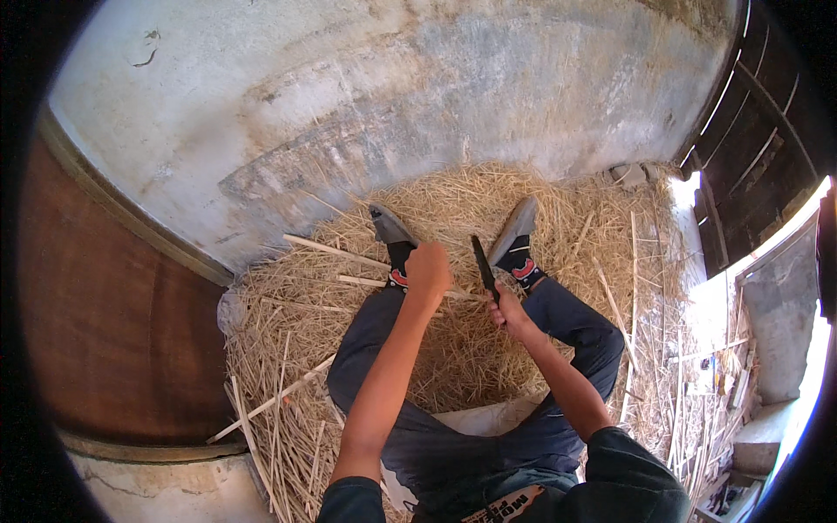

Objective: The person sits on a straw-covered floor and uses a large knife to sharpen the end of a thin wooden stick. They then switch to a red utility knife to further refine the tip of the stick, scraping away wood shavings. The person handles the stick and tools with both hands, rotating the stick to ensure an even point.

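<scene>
The person sits on the floor with legs stretched out, and the left hand [428,267] is closed in a fist around one end of a long pale stick [366,281] that runs off to its left over the straw. The right hand [504,309] is clenched around the handle of a dark-bladed knife [482,263], whose blade points up and away, just beside the left hand and near the stick's gripped end. The work looks to be well under way: a thick heap of straw-like shavings [453,349] lies under and around both hands and legs, and several split sticks [270,403] lie scattered below and to the left of the left hand. More thin strips [676,383] are strewn well to the right of the right hand. The person's own shoes [514,228] sit just beyond the hands, close to the blade's path, and a plastered wall [349,105] rises beyond them.
</scene>
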Demonstrator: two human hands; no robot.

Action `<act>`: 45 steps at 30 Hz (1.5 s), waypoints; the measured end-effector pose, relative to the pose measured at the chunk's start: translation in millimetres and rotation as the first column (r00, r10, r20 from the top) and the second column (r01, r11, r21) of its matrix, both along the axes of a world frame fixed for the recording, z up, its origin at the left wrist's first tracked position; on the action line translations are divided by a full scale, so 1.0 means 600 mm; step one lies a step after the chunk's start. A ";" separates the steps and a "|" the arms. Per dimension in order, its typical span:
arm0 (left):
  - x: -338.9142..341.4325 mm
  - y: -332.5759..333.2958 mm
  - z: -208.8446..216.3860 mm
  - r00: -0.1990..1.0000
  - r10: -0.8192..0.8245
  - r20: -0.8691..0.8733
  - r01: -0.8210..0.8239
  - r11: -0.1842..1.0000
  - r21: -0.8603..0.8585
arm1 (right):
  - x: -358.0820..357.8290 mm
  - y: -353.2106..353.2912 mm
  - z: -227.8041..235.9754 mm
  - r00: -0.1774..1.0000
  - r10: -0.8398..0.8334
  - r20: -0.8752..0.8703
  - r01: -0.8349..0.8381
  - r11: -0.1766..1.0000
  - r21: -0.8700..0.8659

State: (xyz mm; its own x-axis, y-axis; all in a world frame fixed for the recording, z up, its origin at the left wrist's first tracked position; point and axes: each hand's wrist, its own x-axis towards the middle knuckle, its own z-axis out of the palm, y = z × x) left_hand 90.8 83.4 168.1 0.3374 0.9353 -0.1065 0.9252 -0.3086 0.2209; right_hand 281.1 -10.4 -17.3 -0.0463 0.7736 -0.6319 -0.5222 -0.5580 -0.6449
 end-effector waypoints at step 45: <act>-0.013 -0.061 -0.004 0.980 -0.200 0.018 0.197 0.974 0.112 | -0.093 -0.061 -0.107 0.335 0.123 0.934 -0.312 0.950 -0.013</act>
